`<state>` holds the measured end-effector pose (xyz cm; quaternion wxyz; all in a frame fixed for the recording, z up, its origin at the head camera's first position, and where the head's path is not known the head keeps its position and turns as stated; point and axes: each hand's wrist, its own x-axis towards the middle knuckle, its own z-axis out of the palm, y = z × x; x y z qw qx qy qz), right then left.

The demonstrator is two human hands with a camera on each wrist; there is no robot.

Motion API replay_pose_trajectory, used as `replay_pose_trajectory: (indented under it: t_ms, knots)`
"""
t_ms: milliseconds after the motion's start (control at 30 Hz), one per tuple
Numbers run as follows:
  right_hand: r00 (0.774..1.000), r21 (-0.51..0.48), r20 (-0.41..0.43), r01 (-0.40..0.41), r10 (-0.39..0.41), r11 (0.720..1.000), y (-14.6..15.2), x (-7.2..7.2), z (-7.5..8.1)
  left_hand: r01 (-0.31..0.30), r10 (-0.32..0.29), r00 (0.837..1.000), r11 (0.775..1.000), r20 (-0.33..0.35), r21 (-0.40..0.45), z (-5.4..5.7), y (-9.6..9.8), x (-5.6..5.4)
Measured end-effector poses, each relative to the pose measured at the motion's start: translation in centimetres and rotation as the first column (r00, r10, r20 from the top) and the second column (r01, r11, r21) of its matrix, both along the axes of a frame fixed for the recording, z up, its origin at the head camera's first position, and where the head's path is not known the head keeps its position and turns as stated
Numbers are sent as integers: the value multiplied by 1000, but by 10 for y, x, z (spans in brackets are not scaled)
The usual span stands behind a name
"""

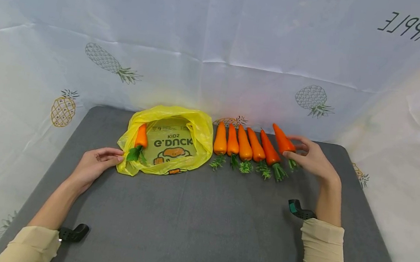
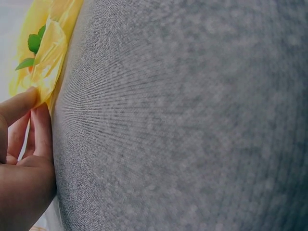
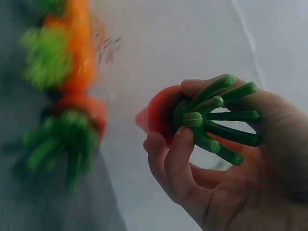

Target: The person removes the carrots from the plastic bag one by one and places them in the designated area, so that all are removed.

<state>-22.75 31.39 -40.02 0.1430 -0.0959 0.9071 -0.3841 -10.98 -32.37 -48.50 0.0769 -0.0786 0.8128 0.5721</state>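
A yellow plastic bag (image 1: 205,134) lies at the far side of the table with its mouth spread open. Inside its left part is a toy carrot (image 1: 141,137) with leafy green tops. My left hand (image 1: 91,167) pinches the bag's left rim between thumb and fingers, as the left wrist view also shows. Over at the right, my right hand (image 1: 317,160) grips a red-orange toy carrot (image 1: 281,138) by its thick end, its green stems (image 3: 211,115) pointing back toward the palm. Several more carrots (image 1: 245,146) lie in a row between the bag and that hand, tops toward me.
The grey table (image 1: 199,225) ends just behind the bag and the carrots. A white cloth (image 1: 221,33) printed with pineapples hangs behind it and at both sides. Dark wrist cameras (image 1: 74,233) stick out from both forearms.
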Motion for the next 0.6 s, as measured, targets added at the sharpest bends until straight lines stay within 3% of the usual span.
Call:
replay_pose_trajectory:
  t_ms: [600]
  knots:
    - [998, 44, 68, 13, -16, 999, 28, -13, -42, -14, 14, 1000, 999, 18, -34, 1, 2, -1]
